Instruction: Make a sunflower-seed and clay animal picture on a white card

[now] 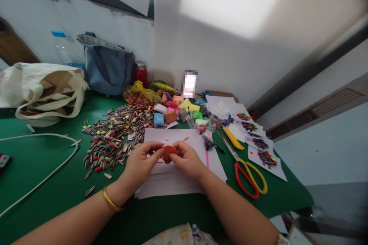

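Both my hands meet over a stack of white paper (172,178) on the green table (43,168). My left hand (142,162) and my right hand (186,159) pinch a flat orange piece of clay (168,152) between their fingertips. A thin orange stick (184,139) pokes out just above my right hand. A gold bangle (110,200) sits on my left wrist.
A heap of sunflower seeds with small coloured clay balls (115,138) lies to the left. Packets of coloured clay (178,113), red-and-yellow scissors (248,176), a yellow cutter (232,138), seed pictures on paper (261,149), bags (106,65), a white cable (43,178).
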Motion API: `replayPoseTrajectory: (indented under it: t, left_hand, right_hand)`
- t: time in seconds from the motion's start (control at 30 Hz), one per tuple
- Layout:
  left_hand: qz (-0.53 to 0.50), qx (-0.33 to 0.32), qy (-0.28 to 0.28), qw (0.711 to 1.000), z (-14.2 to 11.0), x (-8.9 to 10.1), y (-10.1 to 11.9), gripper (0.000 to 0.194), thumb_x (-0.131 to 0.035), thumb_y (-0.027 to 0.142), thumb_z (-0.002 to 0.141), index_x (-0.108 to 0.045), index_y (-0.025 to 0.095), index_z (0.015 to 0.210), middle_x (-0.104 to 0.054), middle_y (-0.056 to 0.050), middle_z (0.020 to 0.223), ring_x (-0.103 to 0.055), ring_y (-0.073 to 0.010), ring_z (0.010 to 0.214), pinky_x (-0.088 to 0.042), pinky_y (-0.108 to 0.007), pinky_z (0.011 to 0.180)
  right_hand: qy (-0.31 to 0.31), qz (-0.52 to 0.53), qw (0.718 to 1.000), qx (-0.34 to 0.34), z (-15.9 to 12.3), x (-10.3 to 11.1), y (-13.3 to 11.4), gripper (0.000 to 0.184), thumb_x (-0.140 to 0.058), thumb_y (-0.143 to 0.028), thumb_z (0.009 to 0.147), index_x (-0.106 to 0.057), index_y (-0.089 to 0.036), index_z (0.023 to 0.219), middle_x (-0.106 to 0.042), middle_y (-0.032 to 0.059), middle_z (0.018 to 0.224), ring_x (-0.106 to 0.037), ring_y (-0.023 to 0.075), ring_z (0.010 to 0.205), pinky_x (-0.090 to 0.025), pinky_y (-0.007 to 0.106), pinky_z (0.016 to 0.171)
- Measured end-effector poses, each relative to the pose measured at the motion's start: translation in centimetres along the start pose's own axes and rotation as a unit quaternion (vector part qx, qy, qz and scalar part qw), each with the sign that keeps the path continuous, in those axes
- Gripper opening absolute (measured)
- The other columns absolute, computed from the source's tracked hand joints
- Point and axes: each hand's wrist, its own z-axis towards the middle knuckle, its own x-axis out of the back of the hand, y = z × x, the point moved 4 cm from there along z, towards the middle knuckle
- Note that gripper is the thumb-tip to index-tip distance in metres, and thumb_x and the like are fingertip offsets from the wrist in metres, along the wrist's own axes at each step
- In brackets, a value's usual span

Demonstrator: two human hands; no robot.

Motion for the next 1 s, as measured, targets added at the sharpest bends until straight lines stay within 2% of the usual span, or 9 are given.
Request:
replayPoseTrajectory:
  t: [0.13, 0.27, 0.37, 0.57, 0.67, 1.0]
  left_hand:
    - [-0.002, -0.004, 0.004, 1.0, -0.06, -0.03, -0.08, 0.033, -0.073, 0.041, 0.077, -0.073, 0.022, 0.104, -0.074, -0.005, 0.096, -0.065, -0.0198, 0.076, -0.053, -0.032, 0.07]
    - [0.016, -0.037, -0.009, 0.999, 0.0, -0.12, 0.3, 0.02, -0.069, 0.037, 0.081, -0.076, 0.023, 0.092, -0.075, -0.005, 0.091, -0.067, -0.0214, 0.081, -0.052, -0.033, 0.077]
    - [0.029, -0.056, -0.014, 0.998, 0.06, -0.1, 0.46, 0.017, -0.067, 0.035, 0.082, -0.077, 0.022, 0.087, -0.074, -0.005, 0.085, -0.067, -0.0216, 0.082, -0.051, -0.034, 0.08]
    - [0.051, -0.099, -0.005, 0.994, -0.08, 0.12, 0.41, 0.023, -0.066, 0.034, 0.085, -0.075, 0.026, 0.105, -0.075, -0.003, 0.097, -0.067, -0.019, 0.084, -0.051, -0.031, 0.079]
    - [0.064, -0.132, -0.025, 0.989, -0.12, 0.02, 0.52, 0.018, -0.063, 0.032, 0.087, -0.077, 0.027, 0.098, -0.075, -0.002, 0.093, -0.067, -0.019, 0.088, -0.05, -0.032, 0.084]
    - [0.084, -0.102, -0.017, 0.991, -0.1, 0.0, 0.58, 0.02, -0.066, 0.035, 0.084, -0.076, 0.024, 0.097, -0.076, -0.003, 0.092, -0.067, -0.0195, 0.085, -0.051, -0.031, 0.08]
  right_hand:
    - [-0.007, 0.003, 1.0, -0.004, -0.03, -0.15, -0.09, 0.017, -0.065, -0.032, 0.081, -0.053, -0.022, 0.087, -0.069, 0.0003, 0.083, -0.069, 0.0178, 0.077, -0.054, 0.034, 0.076]
    - [-0.017, 0.007, 1.0, -0.01, -0.06, -0.29, 0.06, 0.017, -0.067, -0.031, 0.08, -0.053, -0.022, 0.086, -0.069, 0.0003, 0.081, -0.069, 0.0182, 0.077, -0.055, 0.034, 0.075]
    - [-0.018, 0.011, 1.0, -0.012, -0.06, -0.32, 0.11, 0.017, -0.067, -0.029, 0.079, -0.053, -0.022, 0.086, -0.069, -0.0003, 0.078, -0.069, 0.018, 0.075, -0.055, 0.034, 0.074]
    - [-0.025, 0.031, 0.999, -0.012, -0.05, -0.36, 0.12, 0.018, -0.067, -0.03, 0.08, -0.054, -0.02, 0.086, -0.069, 0.0006, 0.079, -0.068, 0.0172, 0.073, -0.055, 0.033, 0.073]
    - [-0.025, 0.035, 0.999, -0.014, -0.06, -0.39, 0.19, 0.018, -0.068, -0.028, 0.079, -0.054, -0.02, 0.086, -0.07, 0.0004, 0.078, -0.068, 0.0173, 0.073, -0.055, 0.034, 0.072]
    - [-0.033, 0.021, 0.999, -0.017, -0.14, -0.47, 0.4, 0.014, -0.066, -0.022, 0.078, -0.054, -0.02, 0.085, -0.069, -0.0009, 0.076, -0.067, 0.0159, 0.071, -0.054, 0.031, 0.069]
